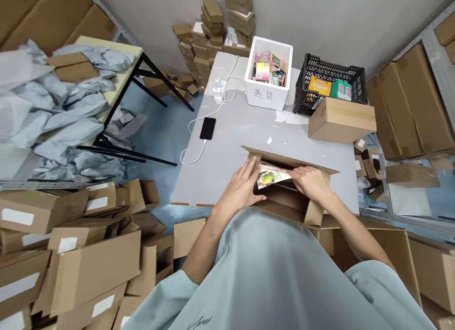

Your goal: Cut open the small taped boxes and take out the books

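An open brown cardboard box stands at the near edge of the grey table, its flaps up. A flat colourful packet with green and yellow print lies in its opening. My left hand rests on the box's left side, fingers curled against the packet's left end. My right hand grips the packet's right end, fingers bent over it inside the box.
A black phone on a white cable lies at the table's left. A white foam bin of small packets, a black crate and a closed carton stand at the back. Cartons cover the floor at left.
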The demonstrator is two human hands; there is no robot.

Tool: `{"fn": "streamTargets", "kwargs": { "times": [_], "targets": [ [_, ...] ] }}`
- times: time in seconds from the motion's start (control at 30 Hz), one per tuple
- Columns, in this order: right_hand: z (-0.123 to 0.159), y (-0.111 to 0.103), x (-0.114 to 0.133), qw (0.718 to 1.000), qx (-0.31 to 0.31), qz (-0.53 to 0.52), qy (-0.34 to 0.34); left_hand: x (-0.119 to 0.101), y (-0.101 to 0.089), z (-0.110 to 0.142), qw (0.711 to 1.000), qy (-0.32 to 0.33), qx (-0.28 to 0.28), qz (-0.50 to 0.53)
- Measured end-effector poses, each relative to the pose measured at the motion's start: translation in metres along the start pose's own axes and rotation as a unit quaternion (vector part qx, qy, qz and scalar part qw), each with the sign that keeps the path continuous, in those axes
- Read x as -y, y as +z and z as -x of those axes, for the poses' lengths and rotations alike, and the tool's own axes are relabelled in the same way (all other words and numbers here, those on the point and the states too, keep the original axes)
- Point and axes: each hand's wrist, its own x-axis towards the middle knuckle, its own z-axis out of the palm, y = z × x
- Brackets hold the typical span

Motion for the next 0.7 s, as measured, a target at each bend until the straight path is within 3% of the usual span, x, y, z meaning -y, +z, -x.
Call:
{"fn": "streamTargets", "kwargs": {
  "times": [0.23,0.33,0.53,0.7],
  "targets": [
    [-0.010,0.030,-0.027,0.995,-0.006,-0.094,-0.013,0.018,0.016,-0.016,0.996,-0.067,0.013,-0.065],
    [0.002,0.030,-0.032,0.990,-0.052,-0.130,0.000,0.025,0.015,-0.018,0.995,-0.084,0.004,-0.061],
    [0.041,-0.003,-0.036,0.977,-0.173,-0.121,0.031,0.032,0.017,-0.026,0.997,-0.071,0.004,-0.010],
    [0.077,-0.040,-0.036,0.952,-0.289,-0.082,0.060,0.022,0.020,-0.041,0.999,-0.029,-0.007,0.029]
  ]
}}
